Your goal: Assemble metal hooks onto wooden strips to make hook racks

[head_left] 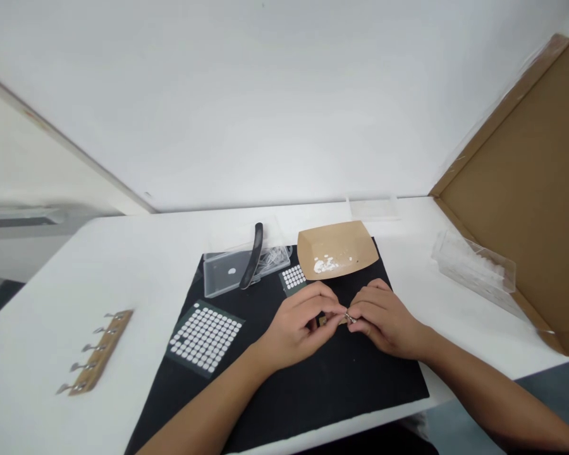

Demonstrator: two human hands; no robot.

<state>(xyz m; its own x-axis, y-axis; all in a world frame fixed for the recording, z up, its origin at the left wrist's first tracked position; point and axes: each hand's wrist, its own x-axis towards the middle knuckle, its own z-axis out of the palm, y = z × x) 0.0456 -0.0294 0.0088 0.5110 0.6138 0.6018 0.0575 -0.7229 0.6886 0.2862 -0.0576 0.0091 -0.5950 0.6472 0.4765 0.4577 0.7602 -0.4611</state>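
My left hand [308, 319] and my right hand [386, 319] meet over the black mat [332, 385]. Both are closed in a pinch around a small shiny metal clip [349, 318], mostly covered by the fingertips. Under the fingers shows a bit of a wooden strip [322, 321], largely hidden by my left hand. Just beyond the hands stands a brown paper tray [341, 246] with small white pieces in it. Left of my left hand lies a dark green card [232, 316] with rows of white oval dots, and a smaller dotted card [291, 281] is near the tray.
Far left, a wooden strip [107, 351] carries several metal clips. A black curved nail file [253, 256] rests across an open clear plastic box [218, 278] of clear tips. To the right are another clear box [474, 262] and a cardboard panel [526, 158]. A white wall [284, 114] rises behind.
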